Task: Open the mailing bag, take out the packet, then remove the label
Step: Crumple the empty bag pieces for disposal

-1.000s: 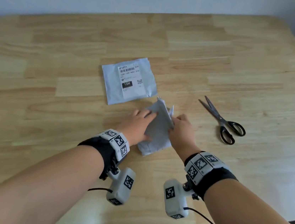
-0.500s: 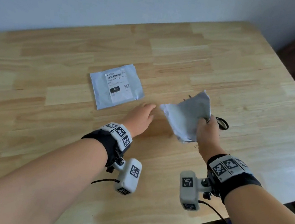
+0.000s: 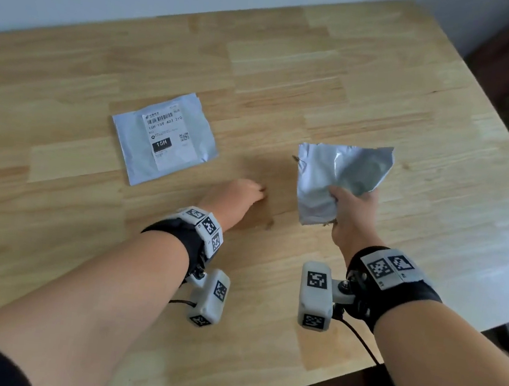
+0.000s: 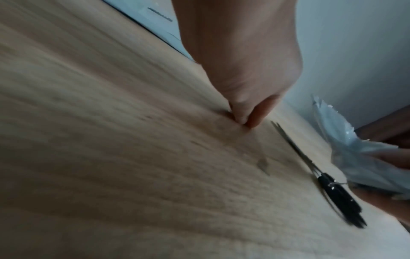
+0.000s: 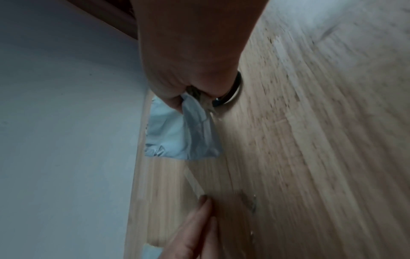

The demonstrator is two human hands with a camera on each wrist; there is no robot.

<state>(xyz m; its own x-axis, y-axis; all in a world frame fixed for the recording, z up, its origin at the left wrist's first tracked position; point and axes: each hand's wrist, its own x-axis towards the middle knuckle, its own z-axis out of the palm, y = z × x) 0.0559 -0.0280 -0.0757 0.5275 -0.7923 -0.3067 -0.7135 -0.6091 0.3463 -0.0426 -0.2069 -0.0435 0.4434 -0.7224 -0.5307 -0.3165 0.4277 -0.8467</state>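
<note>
From the head view, the right hand (image 3: 352, 209) grips a crumpled grey mailing bag (image 3: 338, 174), raised off the wooden table (image 3: 388, 81); its fingers are curled round the bag's lower right part, and most of the bag stands up and away from them. The left hand (image 3: 235, 197) lies low on the table, left of the bag and apart from it, holding nothing. Farther left of the bag, flat on the table, lies a grey packet (image 3: 164, 143) with a white printed label (image 3: 168, 139) stuck on its face; neither hand touches it.

From the left wrist, the left hand (image 4: 241, 70) has its fingertips (image 4: 246, 117) pressed together against the table (image 4: 111, 157). Black-handled scissors (image 4: 332, 187) lie between them and the mailing bag (image 4: 359, 154), which is bunched at the frame's right edge.

From the right wrist, the right hand (image 5: 193, 57) pinches the mailing bag (image 5: 179, 135) between thumb and curled fingers, the loose end hanging beyond them. One loop of the scissors (image 5: 230, 94) shows just behind the knuckles. The left hand's fingers (image 5: 195, 224), straight and side by side, lie on the table below the bag.
</note>
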